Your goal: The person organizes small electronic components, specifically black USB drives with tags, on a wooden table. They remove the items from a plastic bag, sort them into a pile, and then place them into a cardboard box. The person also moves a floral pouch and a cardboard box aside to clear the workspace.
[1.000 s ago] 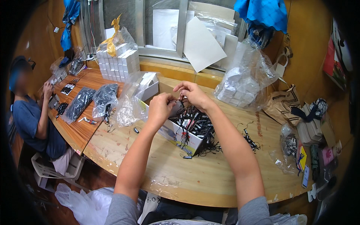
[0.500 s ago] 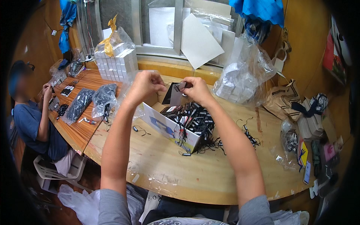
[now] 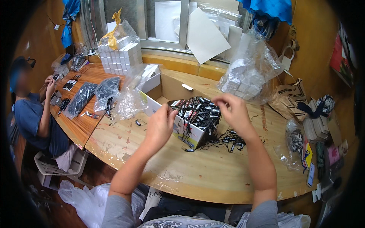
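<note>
The grey translucent sheet has left our right grip (image 3: 236,113), so we judge that handling over; its fingers curl, our left grip's (image 3: 161,123) press together — whether either pinches anything, we cannot tell. Between them, a heap of black corded tags (image 3: 199,114) points every way in our white cardboard box (image 3: 173,85), its long axis slanting from beyond the left grip to nearer us, rightward.

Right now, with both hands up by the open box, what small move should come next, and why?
Probably dip the right hand slightly and pinch one cord from the pile of black corded pieces: its fingertips are close to the pile, which heaps up inside the open carton. I can't tell whether the left hand holds anything.
</note>
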A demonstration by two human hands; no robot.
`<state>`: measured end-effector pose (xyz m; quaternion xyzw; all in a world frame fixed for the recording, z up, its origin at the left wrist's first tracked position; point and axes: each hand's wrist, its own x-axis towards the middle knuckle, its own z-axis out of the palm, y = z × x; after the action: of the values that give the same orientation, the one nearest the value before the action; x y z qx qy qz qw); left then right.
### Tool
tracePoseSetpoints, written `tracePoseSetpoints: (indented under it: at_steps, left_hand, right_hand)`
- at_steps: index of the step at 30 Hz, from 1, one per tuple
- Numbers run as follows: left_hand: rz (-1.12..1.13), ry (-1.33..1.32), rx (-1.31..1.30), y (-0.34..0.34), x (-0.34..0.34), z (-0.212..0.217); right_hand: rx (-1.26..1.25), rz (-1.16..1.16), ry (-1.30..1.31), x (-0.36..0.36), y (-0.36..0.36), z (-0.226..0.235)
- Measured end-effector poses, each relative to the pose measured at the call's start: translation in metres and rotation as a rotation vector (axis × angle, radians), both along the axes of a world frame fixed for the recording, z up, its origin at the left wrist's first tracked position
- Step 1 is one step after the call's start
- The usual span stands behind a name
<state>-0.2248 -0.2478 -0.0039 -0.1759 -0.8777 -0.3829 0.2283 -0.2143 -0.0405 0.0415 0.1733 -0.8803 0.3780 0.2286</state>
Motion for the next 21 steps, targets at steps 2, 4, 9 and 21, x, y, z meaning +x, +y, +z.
tracePoseSetpoints:
  at_steps: [2, 4, 9, 21]
  left_hand:
    - [0.042, -0.044, 0.118, 0.008, 0.009, -0.023]
    - [0.031, -0.104, 0.286, 0.017, 0.015, -0.042]
    - [-0.036, -0.154, 0.649, 0.04, 0.023, -0.058]
    - [-0.066, -0.138, 0.25, 0.033, 0.027, -0.046]
  right_hand:
    - [0.149, 0.023, 0.183, 0.017, -0.006, -0.009]
    - [0.254, 0.004, 0.305, 0.026, -0.014, -0.014]
    - [0.311, 0.063, 0.37, 0.03, -0.03, -0.015]
    - [0.301, 0.178, 0.114, 0.024, -0.021, -0.011]
